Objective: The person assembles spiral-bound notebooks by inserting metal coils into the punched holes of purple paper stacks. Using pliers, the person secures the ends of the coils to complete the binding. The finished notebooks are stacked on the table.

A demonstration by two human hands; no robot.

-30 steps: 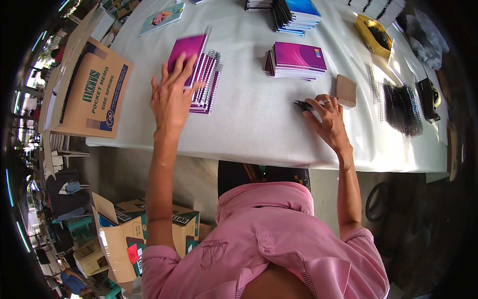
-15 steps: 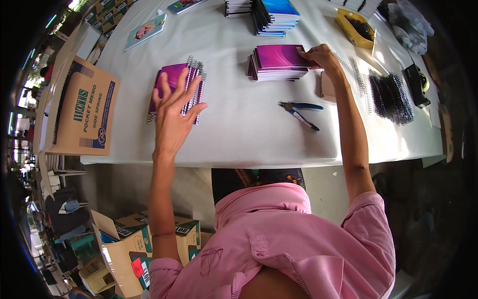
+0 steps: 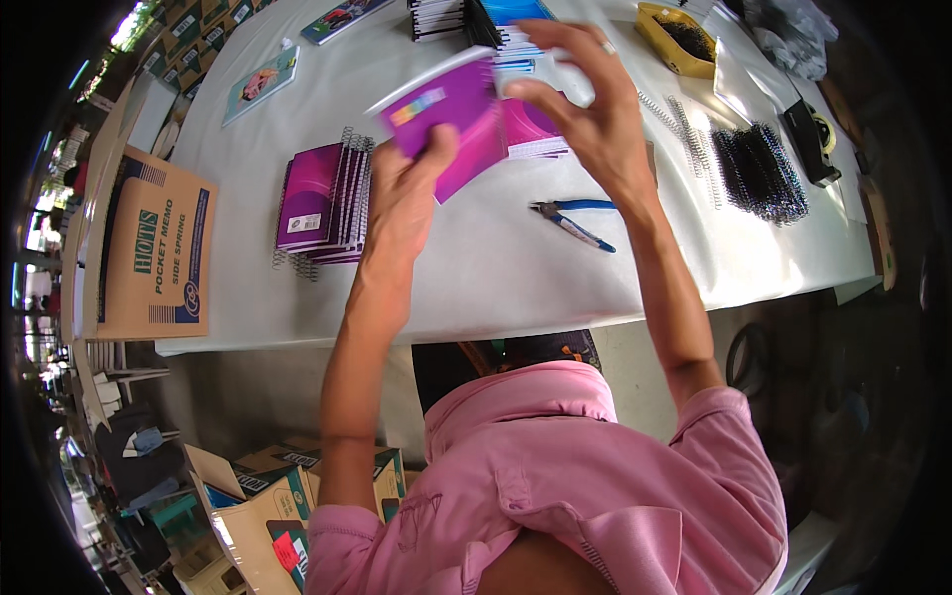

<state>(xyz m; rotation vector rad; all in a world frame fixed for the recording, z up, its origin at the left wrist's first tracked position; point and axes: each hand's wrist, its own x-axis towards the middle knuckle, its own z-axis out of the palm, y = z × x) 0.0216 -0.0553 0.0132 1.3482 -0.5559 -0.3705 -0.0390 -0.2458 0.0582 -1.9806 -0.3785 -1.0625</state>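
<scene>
Left of the pliers (image 3: 577,220), coil-bound notebooks (image 3: 315,198) lay piled, apparently done; beyond them, a purple stack (image 3: 534,123) seemed to remain. Beyond and left, the left hand (image 3: 405,203) pinched a blurred notebook (image 3: 468,117); the right hand's (image 3: 603,117) fingers were spread.

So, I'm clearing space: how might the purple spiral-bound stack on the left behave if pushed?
The stack would probably slide apart, since its edges are staggered and no band shows. Its protruding wire coils might snag one another. Toppling seems unlikely, as it lies flat.
</scene>
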